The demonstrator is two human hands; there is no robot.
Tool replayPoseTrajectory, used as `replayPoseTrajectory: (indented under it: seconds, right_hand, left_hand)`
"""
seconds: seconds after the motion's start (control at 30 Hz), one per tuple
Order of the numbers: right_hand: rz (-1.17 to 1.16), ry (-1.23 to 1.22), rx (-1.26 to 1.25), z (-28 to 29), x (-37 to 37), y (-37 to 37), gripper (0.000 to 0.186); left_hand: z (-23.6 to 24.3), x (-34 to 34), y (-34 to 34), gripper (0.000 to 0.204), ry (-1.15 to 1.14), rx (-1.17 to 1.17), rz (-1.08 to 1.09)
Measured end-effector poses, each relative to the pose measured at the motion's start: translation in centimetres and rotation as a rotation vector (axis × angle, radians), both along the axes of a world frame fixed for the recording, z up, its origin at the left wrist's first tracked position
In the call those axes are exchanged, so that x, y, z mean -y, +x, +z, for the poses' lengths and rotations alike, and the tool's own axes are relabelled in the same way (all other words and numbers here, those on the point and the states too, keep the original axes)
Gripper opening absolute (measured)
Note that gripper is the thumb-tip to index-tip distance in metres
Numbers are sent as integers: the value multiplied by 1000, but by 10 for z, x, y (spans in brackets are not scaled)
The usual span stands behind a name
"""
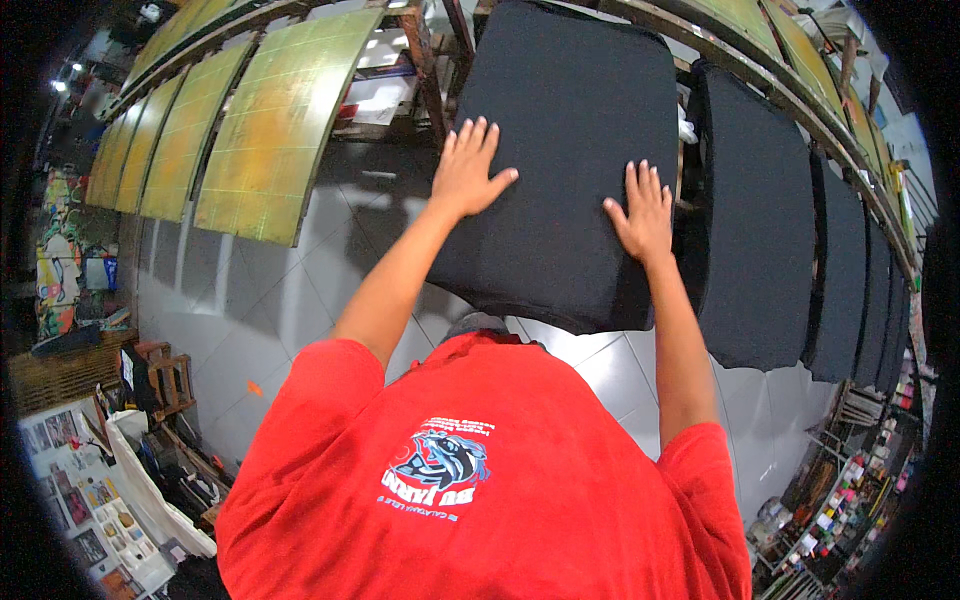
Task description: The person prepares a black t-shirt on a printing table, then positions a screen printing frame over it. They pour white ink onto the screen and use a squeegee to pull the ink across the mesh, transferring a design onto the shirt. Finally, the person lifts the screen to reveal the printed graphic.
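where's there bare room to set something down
The black board is bare between the left hand and the right hand, and beyond both to its far edge. The nearest yellow board looks bare too. Crowded: the small containers at lower right.

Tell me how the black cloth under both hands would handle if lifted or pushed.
Probably floppy once lifted: the black cloth has a wavy, uneven lower edge. Its matte surface suggests it likely won't be slippery when pushed.
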State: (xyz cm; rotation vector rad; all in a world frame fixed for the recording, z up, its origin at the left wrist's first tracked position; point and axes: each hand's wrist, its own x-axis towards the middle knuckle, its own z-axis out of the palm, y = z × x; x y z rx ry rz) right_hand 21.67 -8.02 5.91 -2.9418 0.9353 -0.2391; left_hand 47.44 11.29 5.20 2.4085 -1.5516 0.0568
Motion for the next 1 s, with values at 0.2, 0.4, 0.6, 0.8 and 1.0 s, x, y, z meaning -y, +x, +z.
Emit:
replayPoseTrajectory:
  seconds: [0.2,0.4,0.6,0.8,1.0]
  right_hand:
    - [59,-46,36,-1,18,13,76]
    - [595,218,-160,20,-122,-58,84]
    - [324,48,6,12,29,-18,67]
    - [107,-54,72,-11,60,21,73]
    - [701,150,-60,16,-84,-55,92]
  left_hand:
    - [-4,32,31,83,14,98,4]
    - [23,-72,-104,90,168,-248,-488]
    - [23,-2,-64,75,116,-35,-454]
    - [28,38,-112,78,50,40,-100]
    - [8,-70,-208,78,124,-158,-188]
